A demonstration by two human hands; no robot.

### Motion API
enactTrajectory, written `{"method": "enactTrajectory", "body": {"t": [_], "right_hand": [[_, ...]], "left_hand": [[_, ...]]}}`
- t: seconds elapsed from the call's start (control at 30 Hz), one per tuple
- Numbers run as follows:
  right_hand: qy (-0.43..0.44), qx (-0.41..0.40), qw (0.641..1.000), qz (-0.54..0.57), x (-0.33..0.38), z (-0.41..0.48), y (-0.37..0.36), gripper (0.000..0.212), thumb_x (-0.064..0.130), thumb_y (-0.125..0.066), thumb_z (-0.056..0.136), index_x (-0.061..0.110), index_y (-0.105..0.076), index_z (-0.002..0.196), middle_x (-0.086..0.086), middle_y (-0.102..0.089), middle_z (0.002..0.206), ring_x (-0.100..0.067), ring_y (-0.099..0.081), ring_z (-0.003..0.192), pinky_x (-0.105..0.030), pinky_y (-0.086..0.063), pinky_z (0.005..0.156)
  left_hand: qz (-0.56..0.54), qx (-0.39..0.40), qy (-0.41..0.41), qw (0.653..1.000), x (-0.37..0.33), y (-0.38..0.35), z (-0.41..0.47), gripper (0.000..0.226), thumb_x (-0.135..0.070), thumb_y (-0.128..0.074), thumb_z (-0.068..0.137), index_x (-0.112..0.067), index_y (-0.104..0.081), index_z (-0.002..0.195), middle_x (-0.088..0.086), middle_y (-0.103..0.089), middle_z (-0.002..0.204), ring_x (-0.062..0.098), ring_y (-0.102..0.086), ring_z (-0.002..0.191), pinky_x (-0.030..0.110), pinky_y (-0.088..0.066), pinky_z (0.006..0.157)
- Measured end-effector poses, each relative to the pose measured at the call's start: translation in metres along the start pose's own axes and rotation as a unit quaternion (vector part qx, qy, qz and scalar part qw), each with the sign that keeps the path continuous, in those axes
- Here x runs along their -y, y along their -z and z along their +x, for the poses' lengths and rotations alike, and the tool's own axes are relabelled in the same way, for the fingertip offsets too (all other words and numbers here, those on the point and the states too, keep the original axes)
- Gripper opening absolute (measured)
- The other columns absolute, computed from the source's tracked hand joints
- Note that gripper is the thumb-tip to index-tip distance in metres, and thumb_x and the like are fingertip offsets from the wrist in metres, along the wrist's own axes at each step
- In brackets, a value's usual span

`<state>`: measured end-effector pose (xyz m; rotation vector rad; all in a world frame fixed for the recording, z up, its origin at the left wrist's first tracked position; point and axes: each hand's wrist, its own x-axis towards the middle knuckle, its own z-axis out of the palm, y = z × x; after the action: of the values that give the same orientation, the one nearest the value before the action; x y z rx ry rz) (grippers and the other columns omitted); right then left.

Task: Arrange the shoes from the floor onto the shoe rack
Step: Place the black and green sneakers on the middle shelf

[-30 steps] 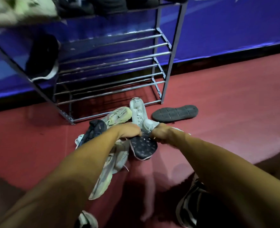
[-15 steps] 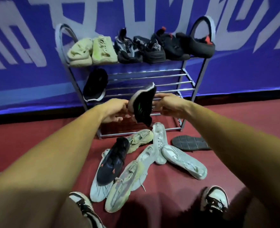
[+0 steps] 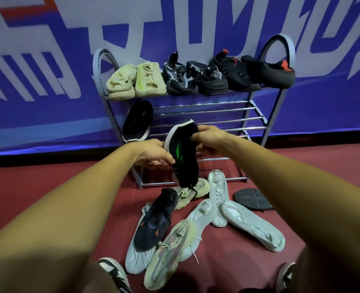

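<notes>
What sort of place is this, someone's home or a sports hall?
Probably a sports hall or gym, not certain: red court-like floor, a blue banner with white lettering along the wall, and a metal shoe rack holding sneakers.

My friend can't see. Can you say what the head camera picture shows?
The left hand and right hand hold a green-striped shoe before the rack. Six shoes fill its top shelf, one black shoe sits below, and more lie on the floor.
</notes>
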<state>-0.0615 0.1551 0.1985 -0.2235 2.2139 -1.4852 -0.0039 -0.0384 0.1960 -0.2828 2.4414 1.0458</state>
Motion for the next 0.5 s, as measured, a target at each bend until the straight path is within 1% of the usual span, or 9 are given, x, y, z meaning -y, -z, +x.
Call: {"method": "enactTrajectory", "body": {"t": [0.07,0.13,0.17,0.2,0.27,0.3,0.4,0.43,0.5], "right_hand": [[0.025,0.011,0.999,-0.015,0.001,0.003,-0.003,0.019,0.006,-0.056,0.095,0.017,-0.069,0.102,-0.003,-0.062,0.079,-0.007,-0.048,0.044,-0.021,-0.032,0.042],[0.053,0.046,0.997,-0.024,0.001,0.006,-0.005,0.027,0.001,-0.056,0.092,0.022,-0.072,0.092,-0.002,-0.065,0.079,-0.012,-0.057,0.062,-0.025,-0.045,0.058],[0.064,0.058,0.996,-0.032,0.001,0.007,-0.006,0.029,0.000,-0.056,0.091,0.024,-0.073,0.089,-0.003,-0.067,0.083,-0.016,-0.058,0.072,-0.030,-0.046,0.068],[0.073,0.065,0.994,-0.042,0.001,0.009,-0.007,0.031,0.001,-0.056,0.090,0.026,-0.074,0.088,-0.004,-0.068,0.087,-0.018,-0.057,0.077,-0.033,-0.045,0.073],[0.096,0.069,0.992,-0.049,0.003,0.008,-0.009,0.030,0.000,-0.058,0.090,0.025,-0.074,0.089,-0.001,-0.067,0.089,-0.015,-0.056,0.078,-0.031,-0.044,0.073],[0.108,0.071,0.991,-0.044,0.004,0.008,-0.011,0.028,0.000,-0.058,0.091,0.023,-0.074,0.092,0.000,-0.067,0.089,-0.012,-0.056,0.076,-0.028,-0.045,0.071],[0.115,0.084,0.989,-0.029,0.008,0.007,-0.016,0.021,0.004,-0.061,0.093,0.017,-0.074,0.102,0.002,-0.067,0.087,-0.006,-0.053,0.066,-0.019,-0.043,0.062],[0.114,0.089,0.989,-0.031,0.008,0.007,-0.018,0.019,0.006,-0.062,0.094,0.020,-0.074,0.101,0.003,-0.067,0.085,-0.004,-0.053,0.064,-0.019,-0.043,0.062],[0.116,0.084,0.989,-0.031,0.006,0.010,-0.019,0.017,0.007,-0.063,0.095,0.019,-0.073,0.102,0.003,-0.068,0.085,-0.004,-0.058,0.069,-0.021,-0.046,0.069]], "left_hand": [[0.048,0.025,0.002,0.999,-0.001,0.006,-0.004,0.021,-0.005,-0.070,0.084,-0.025,-0.068,0.089,-0.005,-0.069,0.070,0.006,-0.059,0.054,0.019,-0.036,0.049],[0.041,0.056,0.005,0.998,0.000,0.009,-0.006,0.035,0.001,-0.066,0.085,-0.031,-0.070,0.099,-0.005,-0.073,0.079,0.006,-0.059,0.057,0.018,-0.036,0.048],[0.022,0.062,0.014,0.998,0.001,0.009,-0.006,0.037,0.000,-0.063,0.086,-0.032,-0.071,0.104,-0.003,-0.075,0.087,0.007,-0.062,0.063,0.018,-0.036,0.049],[-0.001,0.058,0.022,0.998,0.001,0.009,-0.008,0.032,-0.005,-0.060,0.090,-0.031,-0.071,0.107,0.000,-0.076,0.094,0.010,-0.064,0.070,0.018,-0.038,0.051],[-0.061,0.038,0.042,0.997,0.001,0.007,-0.009,0.016,-0.027,-0.056,0.096,-0.025,-0.071,0.103,0.000,-0.075,0.091,0.015,-0.066,0.083,0.020,-0.039,0.055],[-0.097,0.024,0.048,0.994,0.001,0.006,-0.007,0.024,-0.041,-0.054,0.098,-0.023,-0.070,0.101,0.000,-0.073,0.086,0.017,-0.067,0.085,0.020,-0.039,0.055],[-0.168,0.013,0.070,0.983,0.003,0.006,-0.004,0.053,-0.069,-0.042,0.093,-0.023,-0.065,0.102,0.002,-0.070,0.074,0.014,-0.069,0.069,0.020,-0.038,0.051],[-0.178,0.020,0.073,0.981,0.005,0.006,-0.003,0.053,-0.072,-0.041,0.092,-0.024,-0.065,0.096,0.001,-0.068,0.070,0.012,-0.066,0.063,0.021,-0.038,0.053],[-0.196,0.019,0.071,0.978,0.008,0.005,-0.002,0.047,-0.066,-0.045,0.093,-0.025,-0.060,0.075,-0.004,-0.059,0.060,0.008,-0.056,0.050,0.022,-0.033,0.052]]}}
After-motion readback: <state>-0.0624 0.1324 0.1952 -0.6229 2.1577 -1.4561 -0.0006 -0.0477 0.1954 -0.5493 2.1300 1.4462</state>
